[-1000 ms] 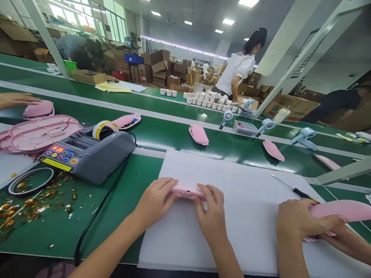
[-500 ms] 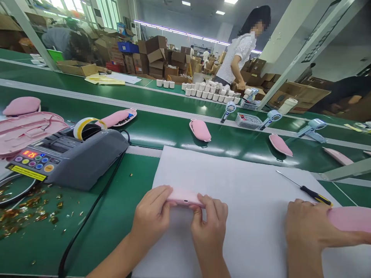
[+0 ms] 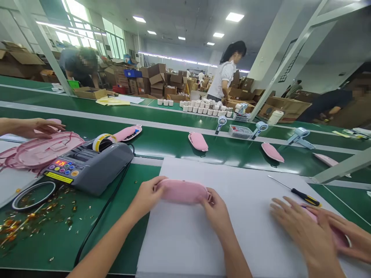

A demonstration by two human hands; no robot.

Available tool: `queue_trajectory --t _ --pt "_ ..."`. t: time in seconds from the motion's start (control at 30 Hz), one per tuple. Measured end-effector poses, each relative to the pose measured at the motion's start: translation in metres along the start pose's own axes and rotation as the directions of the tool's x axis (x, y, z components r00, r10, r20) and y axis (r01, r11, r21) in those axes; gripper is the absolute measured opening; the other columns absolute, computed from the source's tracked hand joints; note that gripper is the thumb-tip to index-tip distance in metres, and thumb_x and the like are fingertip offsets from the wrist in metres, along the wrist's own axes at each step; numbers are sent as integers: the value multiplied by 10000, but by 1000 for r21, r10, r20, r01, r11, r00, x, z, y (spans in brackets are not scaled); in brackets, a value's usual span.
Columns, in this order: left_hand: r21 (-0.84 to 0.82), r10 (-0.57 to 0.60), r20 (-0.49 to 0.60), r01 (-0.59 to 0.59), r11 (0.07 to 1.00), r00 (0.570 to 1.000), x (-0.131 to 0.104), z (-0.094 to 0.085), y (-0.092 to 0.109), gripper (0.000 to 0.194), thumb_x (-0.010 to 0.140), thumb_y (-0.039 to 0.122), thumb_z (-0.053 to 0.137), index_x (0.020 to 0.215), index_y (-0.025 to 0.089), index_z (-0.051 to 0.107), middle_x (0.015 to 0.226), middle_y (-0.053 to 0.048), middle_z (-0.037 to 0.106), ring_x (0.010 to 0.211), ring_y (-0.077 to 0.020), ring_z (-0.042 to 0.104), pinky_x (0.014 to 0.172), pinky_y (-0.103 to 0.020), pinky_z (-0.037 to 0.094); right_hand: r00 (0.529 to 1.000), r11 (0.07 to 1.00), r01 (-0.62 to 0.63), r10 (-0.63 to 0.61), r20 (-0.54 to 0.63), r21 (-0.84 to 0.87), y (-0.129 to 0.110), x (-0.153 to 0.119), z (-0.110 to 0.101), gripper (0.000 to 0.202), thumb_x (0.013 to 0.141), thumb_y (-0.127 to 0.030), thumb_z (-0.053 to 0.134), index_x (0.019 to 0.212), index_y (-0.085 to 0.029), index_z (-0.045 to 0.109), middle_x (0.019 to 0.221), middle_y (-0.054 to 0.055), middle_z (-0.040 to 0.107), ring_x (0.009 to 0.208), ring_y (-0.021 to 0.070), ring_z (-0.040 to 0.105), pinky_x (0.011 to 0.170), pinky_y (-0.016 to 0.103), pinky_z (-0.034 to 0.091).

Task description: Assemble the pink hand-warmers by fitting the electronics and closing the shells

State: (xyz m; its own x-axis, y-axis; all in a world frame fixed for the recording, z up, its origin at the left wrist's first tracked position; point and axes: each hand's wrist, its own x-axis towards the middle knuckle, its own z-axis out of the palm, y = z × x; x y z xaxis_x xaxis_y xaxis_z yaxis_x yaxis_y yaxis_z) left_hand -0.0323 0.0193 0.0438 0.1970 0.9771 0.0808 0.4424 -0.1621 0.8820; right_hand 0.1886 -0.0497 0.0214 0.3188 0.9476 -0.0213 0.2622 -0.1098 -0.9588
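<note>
Between my two hands is a pink oval plastic case (image 3: 184, 192), held just above a white sheet (image 3: 185, 239) with its broad smooth face toward me. My left hand (image 3: 149, 197) grips its left end, thumb on the face and fingers behind. At the other end, my right hand (image 3: 216, 206) pinches the case beside a small loop on its rim. What is on the far side of the case is hidden.
A grey tape dispenser (image 3: 95, 166) stands left, near tape scraps (image 3: 26, 224). Right lie a screwdriver (image 3: 304, 195) and a co-worker's hands (image 3: 307, 231) on another pink case. Pink cases (image 3: 198, 141) line the green belt (image 3: 162, 141). Another person's hand (image 3: 40, 127) reaches in left.
My hands have turned the pink case from its narrow edge to its broad face and moved farther apart to its ends. A co-worker's hand has come in at left.
</note>
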Motion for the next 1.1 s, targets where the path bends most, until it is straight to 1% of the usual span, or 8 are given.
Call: queue_trajectory --t 0.2,0.37,0.47,0.57,0.7,0.83,0.97,1.1 --pt "-565 -236 249 339 752 939 -6 -2 19 556 700 485 698 1145 169 593 942 -69 637 799 -181 599 640 -266 498 971 927 -140 197 -134 349 -13 -6 8 328 718 -518 660 725 -199 587 527 -61 422 450 76 374 391 186 310" --pt "-609 -222 395 435 663 891 -23 3 14 809 737 435 698 1385 222 263 756 8 594 506 -123 571 502 -269 493 945 875 -51 199 -261 481 1 -17 -104 547 890 -532 231 695 -178 601 500 -43 384 427 44 454 429 114 156" --pt "-637 -255 354 431 638 900 -25 3 15 771 704 355 733 1340 206 323 760 10 590 463 -97 555 448 -228 456 955 691 -137 -99 281 709 4 -16 -159 428 912 -460 354 716 -172 602 565 -39 455 462 37 500 419 102 151" --pt "-677 -269 316 415 608 910 -25 4 18 729 654 317 761 1274 199 396 770 16 582 451 -87 539 430 -222 431 908 750 -395 404 105 531 0 -13 -115 391 946 -458 386 822 -174 624 695 -26 561 567 63 552 437 133 374" --pt "-727 -221 193 291 623 956 -25 7 19 579 698 390 715 1195 237 461 833 8 589 570 -110 556 527 -252 477 867 721 -488 467 175 492 -4 -9 -2 277 916 -354 549 1100 -148 571 1018 54 613 799 135 611 688 306 540" --pt "-737 10 -201 -158 657 979 -23 13 22 375 652 499 711 853 211 580 901 -19 590 830 -173 580 730 -286 498 820 686 -571 505 270 451 -9 -8 49 334 927 -417 448 736 -161 543 517 -62 424 389 62 344 363 181 303" --pt "-453 185 -577 -500 738 796 -28 23 42 154 716 338 628 690 215 539 691 20 523 676 -137 519 661 -251 459 965 925 -93 174 -195 368 -23 -15 53 247 820 -457 550 790 -214 582 656 -7 575 598 128 549 488 220 443" --pt "-143 338 -694 -581 801 636 -46 35 74 105 672 190 610 719 223 522 698 27 509 639 -136 495 569 -235 408 887 951 193 -63 -458 242 -12 -29 -34 379 845 -565 416 818 -271 653 781 50 665 816 200 632 562 282 502"
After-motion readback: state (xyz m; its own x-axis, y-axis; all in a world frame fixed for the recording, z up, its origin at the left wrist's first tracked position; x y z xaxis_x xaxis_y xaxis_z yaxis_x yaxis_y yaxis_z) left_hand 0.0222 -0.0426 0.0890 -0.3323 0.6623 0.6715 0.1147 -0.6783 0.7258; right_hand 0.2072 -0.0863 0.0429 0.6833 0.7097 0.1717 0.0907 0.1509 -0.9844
